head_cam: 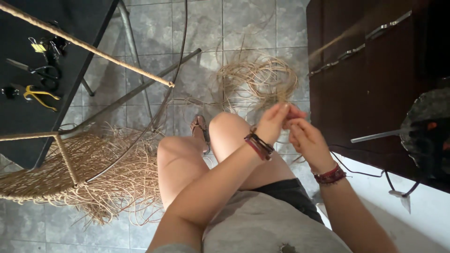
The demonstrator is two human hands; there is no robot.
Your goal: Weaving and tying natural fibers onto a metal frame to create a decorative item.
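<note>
My left hand (273, 122) and my right hand (307, 139) meet above my right knee, fingers pinched together on thin tan wicker strands (280, 97). The strands run up from my fingers to a loose coil of wicker (260, 77) lying on the tiled floor. Dark bracelets circle my left wrist, and red beaded ones my right wrist. I sit with bare knees and a sandalled foot (199, 125) on the tiles.
A half-woven wicker frame (70, 168) with loose fringe lies at the left, a wrapped rod (89, 47) crossing above it. A black table (28, 103) holds scissors and yellow-handled pliers (40, 96). A dark wooden cabinet (365, 84) stands at the right.
</note>
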